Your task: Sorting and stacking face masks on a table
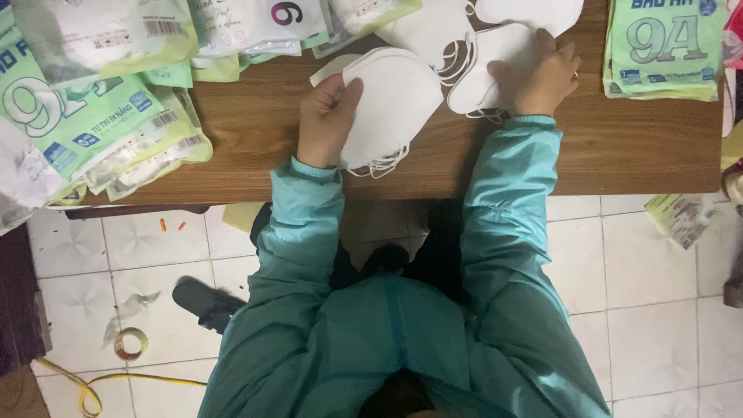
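Head view:
- Left hand: closed on a stack of white folded masks, thumb on top, pinching the stack's 9 o'clock edge to keep the layers aligned; ear loops trail off the stack's 6 o'clock edge.
- Right hand: fingers spread flat, pressing on loose white masks at 1 o'clock of the stack, apparently to steady them; grips nothing.
- Wooden surface: carries both mask lots.
- Green-and-white packets: heaped at 9 o'clock; another pile at 3 o'clock.
- Tiled floor: tape roll, yellow cord.

Two hands, one table
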